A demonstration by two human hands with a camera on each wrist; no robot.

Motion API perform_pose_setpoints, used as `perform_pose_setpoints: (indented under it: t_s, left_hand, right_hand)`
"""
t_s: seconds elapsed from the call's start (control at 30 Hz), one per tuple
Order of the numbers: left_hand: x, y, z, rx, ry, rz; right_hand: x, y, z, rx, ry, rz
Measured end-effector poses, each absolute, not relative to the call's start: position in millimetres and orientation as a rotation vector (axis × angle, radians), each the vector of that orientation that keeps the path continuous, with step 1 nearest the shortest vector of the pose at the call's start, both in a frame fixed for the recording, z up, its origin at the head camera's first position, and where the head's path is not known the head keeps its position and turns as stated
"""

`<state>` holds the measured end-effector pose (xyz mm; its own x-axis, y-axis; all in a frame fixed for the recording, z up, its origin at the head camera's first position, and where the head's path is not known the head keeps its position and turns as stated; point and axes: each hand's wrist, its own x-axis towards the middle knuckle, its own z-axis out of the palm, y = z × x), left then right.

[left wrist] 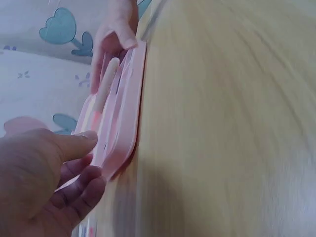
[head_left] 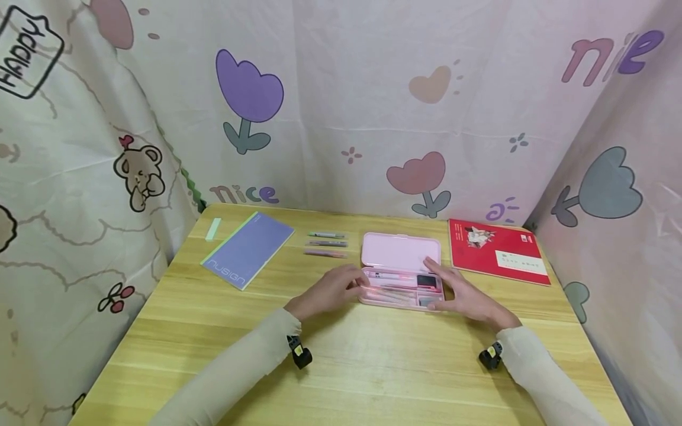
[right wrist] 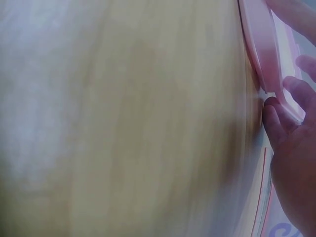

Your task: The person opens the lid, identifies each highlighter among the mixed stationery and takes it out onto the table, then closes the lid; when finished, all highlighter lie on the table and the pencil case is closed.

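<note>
A pink pencil case (head_left: 402,307) lies with its lid (head_left: 401,251) raised back, holding several pens, a dark block (head_left: 426,281) and a greyish piece (head_left: 427,302). My left hand (head_left: 333,290) is at the case's left end. In the left wrist view, its thumb and fingers pinch the near end of a pale pink pen (left wrist: 104,89), which lies at a slant over the compartments; the index fingertip is hidden. My right hand (head_left: 465,293) grips the right end, thumb at the front corner and fingers by the lid's hinge; in the right wrist view fingers (right wrist: 274,121) touch the case.
Left of the case lie three pens (head_left: 326,244) in a row. Farther left are a purple notebook (head_left: 249,248) and a pale green strip (head_left: 214,229). A red booklet (head_left: 495,251) lies at the back right. Patterned curtains (head_left: 341,106) stand behind the wooden table (head_left: 373,367).
</note>
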<state>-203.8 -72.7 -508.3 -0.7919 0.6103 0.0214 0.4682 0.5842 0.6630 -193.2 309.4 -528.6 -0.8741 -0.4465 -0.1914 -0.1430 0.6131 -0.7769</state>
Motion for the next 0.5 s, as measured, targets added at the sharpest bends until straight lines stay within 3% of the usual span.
perform_pose_setpoints:
  t_s: [0.5]
  left_hand:
    - [-233.9, -157.6, -512.1, 0.615, 2.918, 1.017]
  right_hand:
    - [-193.3, 308.9, -527.3, -0.477, 2.476, -1.136]
